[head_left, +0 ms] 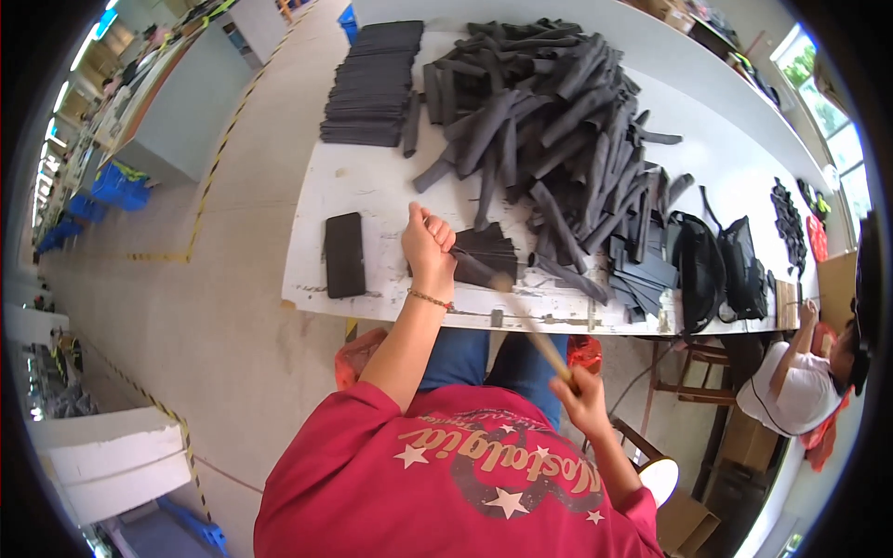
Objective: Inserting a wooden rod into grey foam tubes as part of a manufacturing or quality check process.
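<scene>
My left hand (428, 240) is closed, thumb up, over the table's near edge, gripping one end of a dark grey fabric tube (474, 270). A wooden stick (538, 333) slants from the tube's other end down to my right hand (584, 402), whose fingers are wrapped round it. The stick's upper tip is at the tube's end; how far it goes inside cannot be made out. Just behind the tube lies a fanned pile of flat dark strips (491, 244). A black flat rectangular object (345, 254) rests left of my left hand.
A large heap of dark grey fabric tubes (567, 121) covers the table's middle, beside a neat stack of flat strips (374, 88). Black bags (698, 270) stand to the right on the white table (312, 200). Another person (791, 386) sits at the far right, near a wooden stool (693, 381).
</scene>
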A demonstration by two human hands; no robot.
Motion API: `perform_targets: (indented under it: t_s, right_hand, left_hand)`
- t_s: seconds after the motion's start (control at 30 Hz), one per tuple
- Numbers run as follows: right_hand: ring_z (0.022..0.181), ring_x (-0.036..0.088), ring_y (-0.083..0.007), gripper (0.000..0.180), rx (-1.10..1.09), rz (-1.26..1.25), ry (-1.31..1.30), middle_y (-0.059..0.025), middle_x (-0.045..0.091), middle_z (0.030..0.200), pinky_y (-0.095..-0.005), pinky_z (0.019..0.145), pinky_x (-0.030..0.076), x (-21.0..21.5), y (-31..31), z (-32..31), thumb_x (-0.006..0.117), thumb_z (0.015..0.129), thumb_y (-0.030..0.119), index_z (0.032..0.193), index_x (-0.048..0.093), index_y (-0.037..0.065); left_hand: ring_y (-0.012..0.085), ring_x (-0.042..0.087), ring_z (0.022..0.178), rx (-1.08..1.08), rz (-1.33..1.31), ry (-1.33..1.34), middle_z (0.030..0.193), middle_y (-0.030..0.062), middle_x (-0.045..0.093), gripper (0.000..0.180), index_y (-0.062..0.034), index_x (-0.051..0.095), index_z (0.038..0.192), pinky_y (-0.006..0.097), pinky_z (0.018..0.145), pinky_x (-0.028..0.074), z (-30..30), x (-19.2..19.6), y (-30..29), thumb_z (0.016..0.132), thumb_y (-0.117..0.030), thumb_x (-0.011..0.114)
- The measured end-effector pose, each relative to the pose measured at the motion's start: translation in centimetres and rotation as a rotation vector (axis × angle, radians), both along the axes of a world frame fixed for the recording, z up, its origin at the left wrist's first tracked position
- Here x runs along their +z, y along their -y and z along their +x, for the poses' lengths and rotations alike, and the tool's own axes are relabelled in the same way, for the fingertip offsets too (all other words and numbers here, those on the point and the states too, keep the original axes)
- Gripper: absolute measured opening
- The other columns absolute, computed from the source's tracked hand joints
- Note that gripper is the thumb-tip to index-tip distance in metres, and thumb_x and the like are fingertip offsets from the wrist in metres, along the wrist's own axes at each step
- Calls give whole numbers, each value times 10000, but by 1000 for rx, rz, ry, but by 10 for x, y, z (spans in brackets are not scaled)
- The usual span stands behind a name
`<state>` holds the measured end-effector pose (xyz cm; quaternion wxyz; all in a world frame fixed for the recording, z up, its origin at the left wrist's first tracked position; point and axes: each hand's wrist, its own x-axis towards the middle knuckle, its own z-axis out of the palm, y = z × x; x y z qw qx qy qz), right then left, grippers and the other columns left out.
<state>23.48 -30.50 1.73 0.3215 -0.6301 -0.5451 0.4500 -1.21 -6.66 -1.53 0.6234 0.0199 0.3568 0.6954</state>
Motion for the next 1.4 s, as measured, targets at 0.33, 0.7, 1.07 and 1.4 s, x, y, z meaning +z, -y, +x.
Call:
perform_targets:
  t_s: [0.33,0.7,1.07,1.4]
  right_hand:
    - [505,339,5,207,-290,200,-607,103,424,595,-194,442,249,10,-146,-60,685,896,207,765,596,74]
    - [559,291,-5,244,-455,601,-301,104,361,616,-203,477,212,47,-202,-52,633,934,198,749,516,90]
    - [586,361,0,270,-192,366,-409,99,422,683,-176,496,282,77,-200,-26,770,813,175,830,518,79]
    - [604,352,5,141,-183,250,-521,102,448,668,-173,519,263,42,-170,-48,678,899,157,867,609,39]
  left_hand:
    - [107,485,590,-121,202,-575,735,24,550,270,-60,518,920,240,512,376,39,8,18,980,-323,514]
    - [109,469,490,-859,350,-335,631,53,518,352,-32,445,792,255,480,450,68,36,100,1021,-292,384]
    - [78,544,747,-336,483,-629,834,9,611,185,-20,612,990,216,707,442,45,85,53,971,-184,528]
    - [21,460,723,-538,379,-315,815,-58,545,235,-31,623,986,174,663,379,61,67,40,979,-255,552]
